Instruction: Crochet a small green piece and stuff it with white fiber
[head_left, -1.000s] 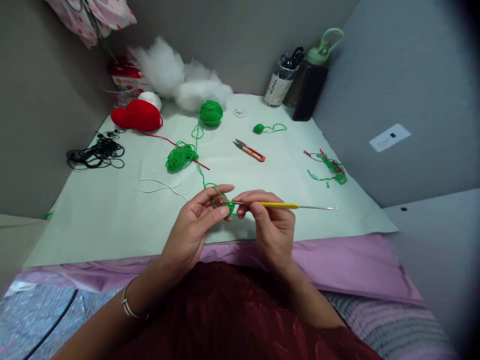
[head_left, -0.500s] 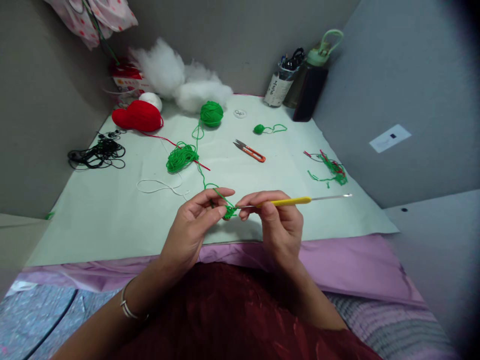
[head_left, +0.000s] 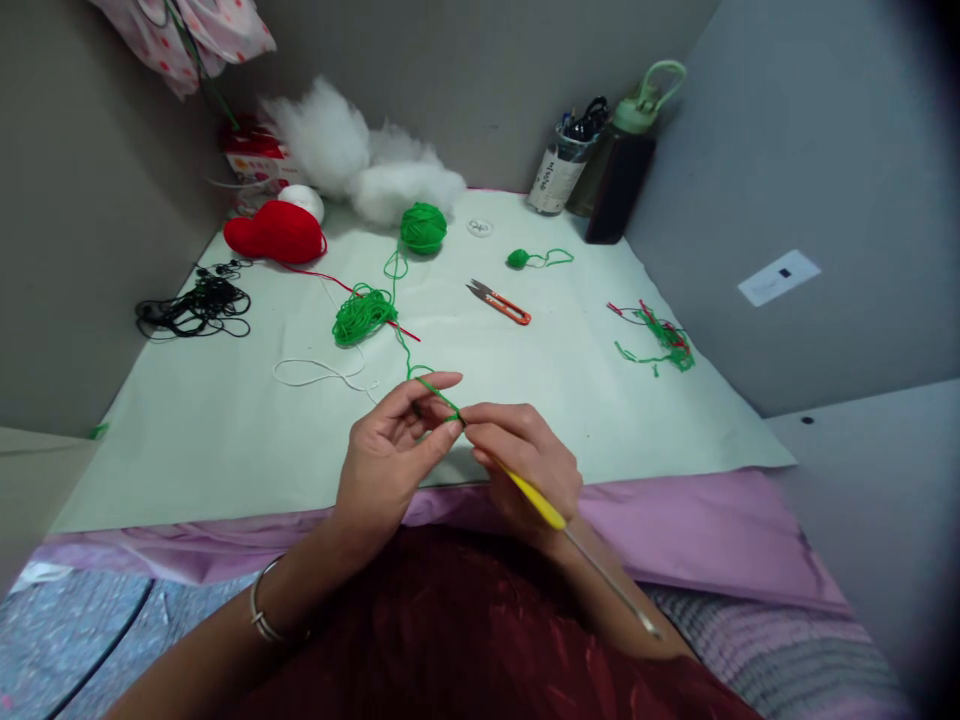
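Observation:
My left hand [head_left: 394,450] pinches a small green crochet piece, mostly hidden by the fingers, while green yarn [head_left: 439,393] runs over its raised index finger. In my right hand [head_left: 529,465] is a crochet hook with a yellow handle [head_left: 538,500]; its bare metal end points down toward my right forearm. The right fingertips meet the left thumb at the crochet piece, so the working tip of the hook is hidden. From my left hand the yarn leads back to a loose green yarn bundle [head_left: 364,316] and a green yarn ball [head_left: 424,229].
Orange-handled thread snips [head_left: 499,302] lie mid-table. Behind are white stuffing [head_left: 405,188], red yarn [head_left: 276,232] and a small green crocheted piece [head_left: 518,259]. Black cord [head_left: 199,305] lies left, yarn scraps [head_left: 667,340] right. A pen cup [head_left: 558,175], phone [head_left: 619,190] and bottle [head_left: 637,115] stand against the wall.
My right hand has turned, swinging the hook's free end from pointing right to pointing down toward me. Its fingers have closed in against my left fingertips, covering the green piece.

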